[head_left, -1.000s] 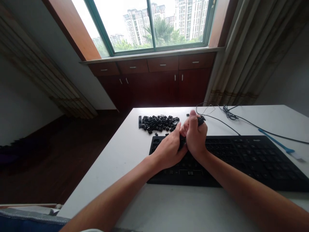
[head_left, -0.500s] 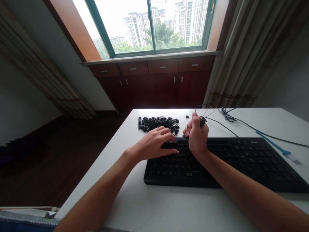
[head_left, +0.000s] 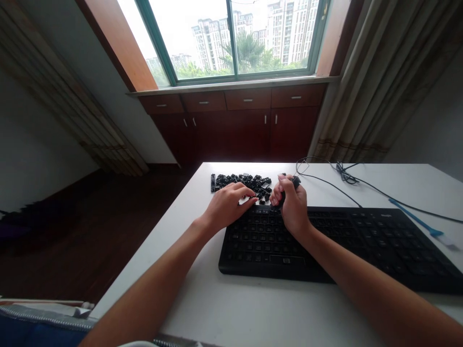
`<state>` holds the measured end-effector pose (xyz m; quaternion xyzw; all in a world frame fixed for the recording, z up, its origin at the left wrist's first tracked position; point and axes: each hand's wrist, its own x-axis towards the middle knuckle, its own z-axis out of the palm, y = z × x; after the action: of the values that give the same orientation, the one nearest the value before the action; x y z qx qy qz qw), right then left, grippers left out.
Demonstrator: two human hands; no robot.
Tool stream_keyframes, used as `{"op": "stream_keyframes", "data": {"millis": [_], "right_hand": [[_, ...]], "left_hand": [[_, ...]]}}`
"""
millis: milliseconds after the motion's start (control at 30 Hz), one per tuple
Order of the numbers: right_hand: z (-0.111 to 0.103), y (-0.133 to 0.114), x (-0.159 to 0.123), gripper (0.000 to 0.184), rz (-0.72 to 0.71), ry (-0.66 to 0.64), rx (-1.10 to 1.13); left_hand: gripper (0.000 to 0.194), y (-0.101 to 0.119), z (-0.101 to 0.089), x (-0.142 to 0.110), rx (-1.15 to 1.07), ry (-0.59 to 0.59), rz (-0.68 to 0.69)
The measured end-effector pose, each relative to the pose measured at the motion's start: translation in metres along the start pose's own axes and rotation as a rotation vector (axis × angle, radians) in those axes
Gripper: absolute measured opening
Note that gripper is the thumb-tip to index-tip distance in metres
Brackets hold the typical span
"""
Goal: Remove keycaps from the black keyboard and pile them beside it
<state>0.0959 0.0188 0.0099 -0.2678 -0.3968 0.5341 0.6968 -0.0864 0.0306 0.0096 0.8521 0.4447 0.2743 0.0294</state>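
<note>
**Right hand clamps slim black tool, tip angled down-left**

The slim black tool sits in the right hand with its long axis running from upper right to lower left. A rounded, matte black end sticks out above the knuckles, toward the window. The narrow lower tip points down and left, just at the top edge of the black full-size keyboard. The right hand's fingers are curled together, clamped around the tool.

The left hand rests just beside it, above the keyboard's top rows. Its fingers are curved and close together, their tips reaching a heap of loose black keycaps; whether they pinch anything, I cannot tell. The heap lies on the white counter beyond the keyboard, near a looped black cable and a flat blue plastic strip.
</note>
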Motion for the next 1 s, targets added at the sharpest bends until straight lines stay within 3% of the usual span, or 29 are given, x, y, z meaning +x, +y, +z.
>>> {"op": "stream_keyframes", "data": {"millis": [133, 333, 467, 700, 800, 900, 1000], "right_hand": [[-0.001, 0.003, 0.0, 0.036, 0.033, -0.053, -0.017], [0.0, 0.002, -0.001, 0.029, 0.011, -0.082, -0.073], [0.0, 0.005, 0.001, 0.018, 0.051, -0.054, -0.033], [-0.004, 0.012, 0.003, 0.016, 0.026, 0.033, 0.007], [-0.003, 0.007, 0.001, 0.026, 0.031, 0.026, -0.059], [-0.003, -0.001, -0.001, 0.042, -0.104, 0.118, -0.298], [-0.003, -0.004, -0.001, 0.045, -0.138, 0.158, -0.358]], "left_hand": [[0.022, 0.005, 0.0, -0.001, -0.043, -0.003, 0.004], [0.021, 0.018, -0.005, -0.002, -0.094, -0.047, 0.136], [0.024, 0.019, -0.005, -0.001, -0.088, 0.014, 0.071], [0.02, 0.019, -0.004, -0.001, -0.077, 0.054, 0.046], [0.017, 0.019, -0.003, -0.001, -0.081, 0.07, 0.057], [0.016, 0.019, -0.003, 0.0, -0.108, 0.093, 0.051], [0.019, 0.018, -0.006, 0.002, -0.153, 0.148, -0.047]]}}
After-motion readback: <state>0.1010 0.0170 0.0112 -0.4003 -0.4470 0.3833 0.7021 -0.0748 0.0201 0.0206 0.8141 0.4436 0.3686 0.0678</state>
